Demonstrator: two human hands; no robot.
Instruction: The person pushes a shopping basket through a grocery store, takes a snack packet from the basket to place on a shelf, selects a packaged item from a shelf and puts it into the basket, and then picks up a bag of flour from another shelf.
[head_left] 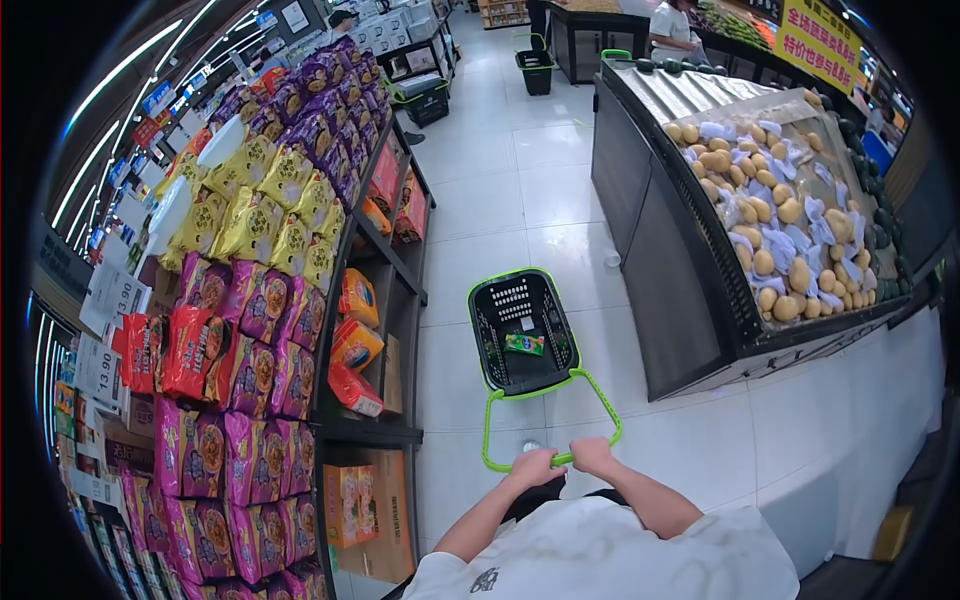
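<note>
My left hand (537, 467) is closed around the green handle (487, 430) of a shopping basket. Beside it, my right hand (592, 456) grips the same handle, a short gap apart. The black basket (497, 372) with a green rim stands on the floor in front of me, the handle tilted toward my body. Inside it lies a small green packet (525, 344), with a small white piece (528, 323) near it.
Shelves on the left hold purple (190, 450) and yellow noodle packs (246, 222). A dark stand on the right bears potatoes (788, 210). Farther up the tiled aisle (550, 150) are another basket (536, 72) and a person in white (672, 30); another person stands at upper left.
</note>
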